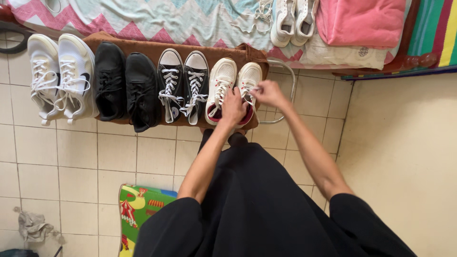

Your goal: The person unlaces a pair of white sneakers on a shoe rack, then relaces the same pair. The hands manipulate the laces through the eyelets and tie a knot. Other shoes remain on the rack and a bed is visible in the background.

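Looking down from my head: my left hand [233, 107] lies on the heel of the white sneaker [249, 88] at the row's right end, fingers closed on it. My right hand [269, 93] pinches its white lace [248, 88]. Black canvas sneakers [183, 85] stand just beside.

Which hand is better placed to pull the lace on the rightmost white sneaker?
The right hand, probably: its fingertips already pinch the lace over the rightmost white sneaker. The left hand rests lower, at the sneaker's opening, better suited to steadying it.
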